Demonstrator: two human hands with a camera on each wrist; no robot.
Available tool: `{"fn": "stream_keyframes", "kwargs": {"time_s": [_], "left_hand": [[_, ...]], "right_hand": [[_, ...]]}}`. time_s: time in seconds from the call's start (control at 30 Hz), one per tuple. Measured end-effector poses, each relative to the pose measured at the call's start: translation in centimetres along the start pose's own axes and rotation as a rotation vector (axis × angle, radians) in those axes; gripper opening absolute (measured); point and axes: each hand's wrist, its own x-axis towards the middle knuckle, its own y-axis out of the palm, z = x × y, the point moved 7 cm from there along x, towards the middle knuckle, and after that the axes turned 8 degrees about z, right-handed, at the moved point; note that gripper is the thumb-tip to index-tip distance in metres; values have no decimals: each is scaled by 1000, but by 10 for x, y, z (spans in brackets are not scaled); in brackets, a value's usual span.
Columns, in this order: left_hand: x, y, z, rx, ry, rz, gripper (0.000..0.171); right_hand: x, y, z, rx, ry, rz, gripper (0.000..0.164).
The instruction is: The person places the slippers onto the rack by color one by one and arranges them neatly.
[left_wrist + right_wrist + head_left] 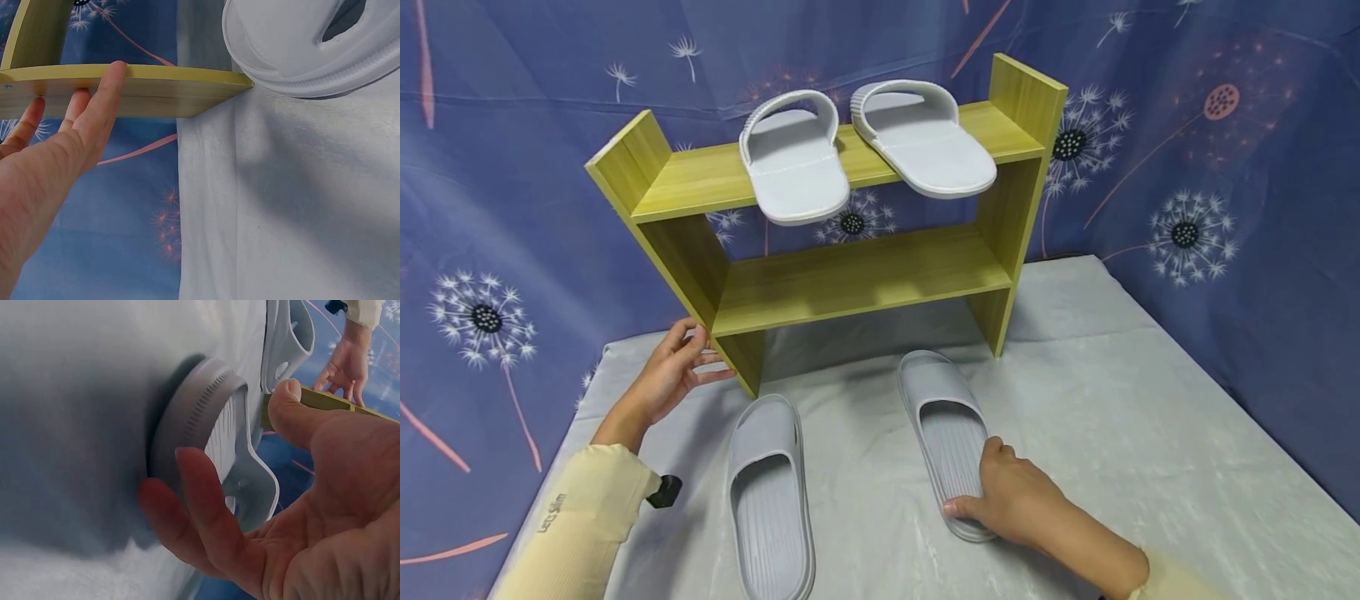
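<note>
On the pale cloth [1165,433] before the wooden rack [865,279] lies the right-side slipper [951,446]; the right hand [1026,502] spreads wide at its heel, contact unclear. The left hand [664,379] extends its fingers against the rack's left side.

A grey slipper [951,446] is lying sole-down, its toe pointing toward a yellowish wood-grain rack [865,279]. The two-shelf rack is standing upright just beyond it.
</note>
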Motion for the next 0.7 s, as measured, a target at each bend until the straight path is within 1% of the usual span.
{"fn": "stream_keyframes", "kwargs": {"time_s": [0.27, 0.47, 0.7], "left_hand": [[-1, 0, 1, 3, -6, 1, 16], [-1, -1, 2, 11, -8, 5, 16], [0, -1, 1, 2, -4, 2, 15]], "right_hand": [[-2, 10, 2, -38, -19, -70, 106], [-3, 17, 3, -38, -27, -108, 118], [-3, 20, 6, -64, -27, -172, 103]]}}
